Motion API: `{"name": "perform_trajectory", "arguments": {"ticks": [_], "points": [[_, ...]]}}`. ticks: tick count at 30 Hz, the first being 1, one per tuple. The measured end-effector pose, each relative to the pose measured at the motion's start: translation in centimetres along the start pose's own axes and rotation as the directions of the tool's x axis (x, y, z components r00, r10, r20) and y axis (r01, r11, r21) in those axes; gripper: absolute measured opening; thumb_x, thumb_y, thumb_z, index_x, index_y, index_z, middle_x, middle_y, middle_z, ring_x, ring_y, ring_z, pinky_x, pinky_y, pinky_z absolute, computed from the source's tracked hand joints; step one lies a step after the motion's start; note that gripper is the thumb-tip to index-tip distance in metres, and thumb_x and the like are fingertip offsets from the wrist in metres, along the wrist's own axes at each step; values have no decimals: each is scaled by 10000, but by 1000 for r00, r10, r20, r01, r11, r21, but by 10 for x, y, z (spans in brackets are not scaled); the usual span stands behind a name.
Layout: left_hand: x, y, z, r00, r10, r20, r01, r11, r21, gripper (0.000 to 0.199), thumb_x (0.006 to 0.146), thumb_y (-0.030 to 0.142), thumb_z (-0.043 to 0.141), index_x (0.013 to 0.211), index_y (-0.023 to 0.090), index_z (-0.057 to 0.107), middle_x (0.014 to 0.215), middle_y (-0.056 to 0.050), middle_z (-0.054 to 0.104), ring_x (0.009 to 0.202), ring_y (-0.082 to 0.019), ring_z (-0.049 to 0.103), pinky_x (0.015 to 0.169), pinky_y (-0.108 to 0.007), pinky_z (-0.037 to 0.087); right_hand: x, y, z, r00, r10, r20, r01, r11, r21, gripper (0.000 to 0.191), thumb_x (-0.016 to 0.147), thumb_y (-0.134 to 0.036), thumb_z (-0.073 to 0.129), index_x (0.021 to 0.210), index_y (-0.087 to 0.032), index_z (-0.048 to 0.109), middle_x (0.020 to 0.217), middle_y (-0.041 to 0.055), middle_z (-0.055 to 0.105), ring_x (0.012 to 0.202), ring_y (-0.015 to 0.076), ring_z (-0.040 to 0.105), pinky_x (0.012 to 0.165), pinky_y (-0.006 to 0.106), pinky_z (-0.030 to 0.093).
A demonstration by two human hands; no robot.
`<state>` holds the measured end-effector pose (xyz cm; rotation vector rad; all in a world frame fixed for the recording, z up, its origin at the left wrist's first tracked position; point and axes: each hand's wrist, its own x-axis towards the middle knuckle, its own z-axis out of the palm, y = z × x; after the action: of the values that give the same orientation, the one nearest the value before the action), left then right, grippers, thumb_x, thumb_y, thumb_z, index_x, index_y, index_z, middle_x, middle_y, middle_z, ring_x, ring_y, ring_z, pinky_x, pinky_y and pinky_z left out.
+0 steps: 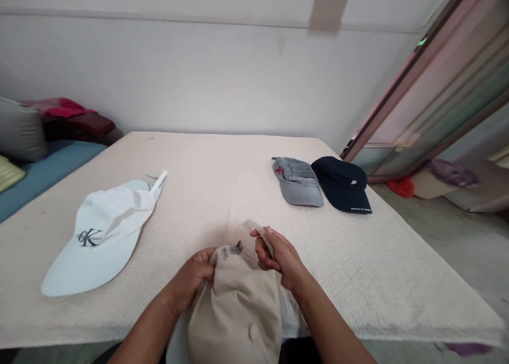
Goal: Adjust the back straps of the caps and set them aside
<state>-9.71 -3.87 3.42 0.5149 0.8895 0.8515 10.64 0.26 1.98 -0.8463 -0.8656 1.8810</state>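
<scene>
A beige baseball cap (238, 305) is at the table's near edge, its back turned away from me. My left hand (194, 279) grips the cap's fabric beside the metal buckle (236, 248) at the end of its back edge. In my right hand (280, 255), the cap's loose strap (260, 231) is pinched between thumb and fingers, its free end pointing up and left. Strap and buckle are apart. The cap's brim is mostly hidden below, under the crown.
On the left of the cloth-covered table (214, 178) lies a white cap (107, 226) with a black logo. A grey cap (298, 181) and a navy cap (341, 181) lie side by side at the right. Behind stands a white wall (222, 78); a sliding door (433, 88) is at right.
</scene>
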Motion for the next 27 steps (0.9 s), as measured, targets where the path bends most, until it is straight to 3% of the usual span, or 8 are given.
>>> {"name": "perform_trajectory", "arguments": {"ticks": [3,6,10,15,19,23,27], "points": [[3,-3,2,991,101,-91,-103,994,-26,170,645,90,597,769,133,704,627,-51,658,546,-170,569,558,-264,443,2,-4,-1,1000,-15,-14,14,999,-31,312,870,-459,491,963,-171,567,555,-63,478,340,22,193,364,191,157],[3,-3,4,991,108,-83,-108,994,-3,178,762,269,616,830,134,708,703,-83,683,619,-203,609,623,-298,464,3,-8,-4,1000,-7,-23,6,1000,-10,227,814,-394,589,819,-170,548,601,-43,508,373,27,271,385,187,188],[6,-2,0,995,65,-81,-60,996,66,198,700,298,718,790,121,704,690,-86,676,612,-197,609,617,-289,459,4,-13,-10,996,-56,-65,60,996,68,170,755,-295,632,742,-171,517,710,1,568,487,61,425,468,196,311],[13,-4,-8,986,92,-136,-81,993,84,191,674,266,741,804,132,701,713,-71,668,604,-167,593,592,-257,447,4,-15,-10,998,-49,-30,51,995,80,95,742,-239,607,768,-170,547,617,-36,513,406,32,290,402,183,200],[15,-7,-5,988,97,-117,-92,995,49,172,674,232,736,813,140,694,720,-55,671,623,-156,600,618,-247,450,4,-13,-2,1000,16,23,-17,1000,18,191,786,-325,625,742,-162,538,517,-70,431,373,18,200,374,184,109],[13,-8,-4,981,101,-165,-107,994,-26,217,648,191,733,857,149,691,757,-50,682,649,-156,602,648,-251,455,3,-11,2,993,65,95,-62,998,-33,254,774,-357,653,686,-159,521,484,-75,414,367,13,204,371,182,94],[12,-9,-1,990,119,-79,-122,992,-43,176,682,140,633,850,141,684,738,-34,671,632,-153,586,661,-259,451,-1,-11,5,991,73,112,-65,995,-71,215,782,-301,642,675,-145,539,482,-66,431,379,13,226,375,177,102]]}}
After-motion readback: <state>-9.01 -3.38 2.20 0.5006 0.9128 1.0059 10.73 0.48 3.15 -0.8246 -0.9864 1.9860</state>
